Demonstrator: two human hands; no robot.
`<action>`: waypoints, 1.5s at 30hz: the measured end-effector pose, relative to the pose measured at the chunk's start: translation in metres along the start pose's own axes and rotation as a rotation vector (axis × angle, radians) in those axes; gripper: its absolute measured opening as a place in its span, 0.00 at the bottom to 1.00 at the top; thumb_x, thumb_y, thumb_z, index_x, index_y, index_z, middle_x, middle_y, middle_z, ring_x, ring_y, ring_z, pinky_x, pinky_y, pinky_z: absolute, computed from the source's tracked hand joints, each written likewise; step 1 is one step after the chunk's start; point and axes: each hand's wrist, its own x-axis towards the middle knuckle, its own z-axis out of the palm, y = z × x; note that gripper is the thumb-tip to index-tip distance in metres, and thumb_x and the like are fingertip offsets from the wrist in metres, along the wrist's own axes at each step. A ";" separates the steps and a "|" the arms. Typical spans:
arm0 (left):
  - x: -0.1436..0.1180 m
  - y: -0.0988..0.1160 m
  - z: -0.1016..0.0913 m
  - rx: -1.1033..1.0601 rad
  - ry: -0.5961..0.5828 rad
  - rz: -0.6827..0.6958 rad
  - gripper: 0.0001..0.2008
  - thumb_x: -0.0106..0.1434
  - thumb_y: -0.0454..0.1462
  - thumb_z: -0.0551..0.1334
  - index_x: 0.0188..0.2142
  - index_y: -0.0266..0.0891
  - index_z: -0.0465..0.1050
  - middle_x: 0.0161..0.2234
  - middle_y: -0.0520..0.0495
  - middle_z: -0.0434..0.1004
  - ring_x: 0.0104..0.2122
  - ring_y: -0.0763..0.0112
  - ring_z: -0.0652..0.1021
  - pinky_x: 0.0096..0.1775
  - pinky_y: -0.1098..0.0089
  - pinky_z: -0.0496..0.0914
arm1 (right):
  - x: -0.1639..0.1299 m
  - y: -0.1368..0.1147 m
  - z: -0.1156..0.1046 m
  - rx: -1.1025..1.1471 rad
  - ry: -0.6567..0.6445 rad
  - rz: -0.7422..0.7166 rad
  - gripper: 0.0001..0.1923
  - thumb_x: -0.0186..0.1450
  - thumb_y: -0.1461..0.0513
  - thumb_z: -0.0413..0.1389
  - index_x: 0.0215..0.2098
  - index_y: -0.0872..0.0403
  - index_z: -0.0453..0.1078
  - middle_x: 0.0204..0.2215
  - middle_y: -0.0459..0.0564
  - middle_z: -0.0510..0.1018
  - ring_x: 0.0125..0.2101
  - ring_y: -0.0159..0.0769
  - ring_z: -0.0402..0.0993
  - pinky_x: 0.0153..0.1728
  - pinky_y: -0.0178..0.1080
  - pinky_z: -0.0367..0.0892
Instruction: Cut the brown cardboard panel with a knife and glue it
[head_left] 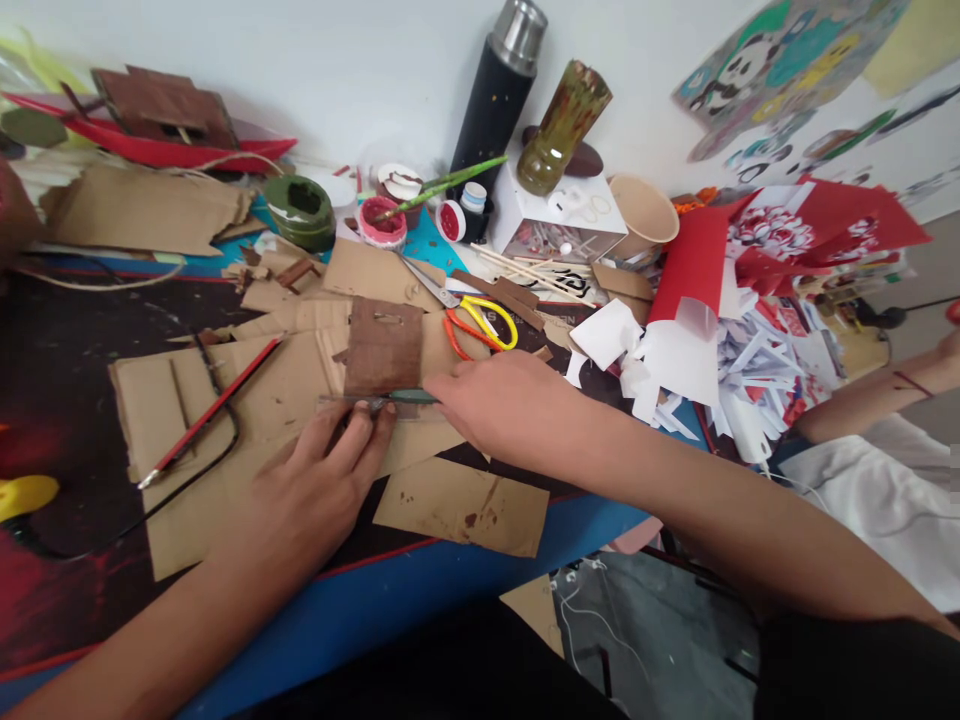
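Note:
My right hand (510, 400) is closed around the green handle of a slim craft knife (411, 396), its tip pointing left toward my left fingers. Bent and slightly apart, the fingers of my left hand (322, 470) press down on a thin strip (330, 402) along the near edge of a brown-painted cardboard piece (384, 345). The knife tip is partly hidden by those fingers. Under both hands lie sheets of plain cardboard (255, 400). Beyond my right hand rest scissors (480, 322) with yellow and orange handles, blades spread.
A red-and-black pencil (214, 410) and a black cable (234, 440) lie left. Behind stand a red model boat (202, 152), a green pot (300, 212), pink paint (382, 222) and a thermos (495, 105). Paper scraps (757, 340) pile right, near another person's arm (870, 385).

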 end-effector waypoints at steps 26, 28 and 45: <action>-0.001 -0.002 -0.001 0.044 -0.065 0.002 0.36 0.76 0.28 0.51 0.82 0.35 0.57 0.67 0.31 0.81 0.69 0.42 0.76 0.50 0.54 0.81 | -0.003 -0.008 -0.018 -0.031 -0.142 0.016 0.16 0.75 0.74 0.50 0.52 0.59 0.77 0.38 0.60 0.87 0.40 0.46 0.86 0.39 0.42 0.73; -0.001 -0.002 -0.002 0.035 -0.070 -0.001 0.37 0.76 0.28 0.51 0.82 0.36 0.55 0.67 0.32 0.81 0.69 0.42 0.76 0.50 0.54 0.82 | -0.004 -0.008 -0.017 -0.041 -0.137 0.022 0.15 0.75 0.74 0.51 0.52 0.60 0.77 0.37 0.60 0.87 0.39 0.46 0.86 0.38 0.42 0.73; -0.001 -0.001 -0.001 0.037 -0.056 -0.025 0.35 0.76 0.27 0.51 0.80 0.41 0.61 0.66 0.35 0.81 0.69 0.45 0.77 0.49 0.58 0.81 | -0.010 0.003 -0.007 -0.037 -0.125 0.063 0.13 0.78 0.68 0.53 0.54 0.57 0.78 0.41 0.58 0.88 0.38 0.45 0.84 0.32 0.41 0.63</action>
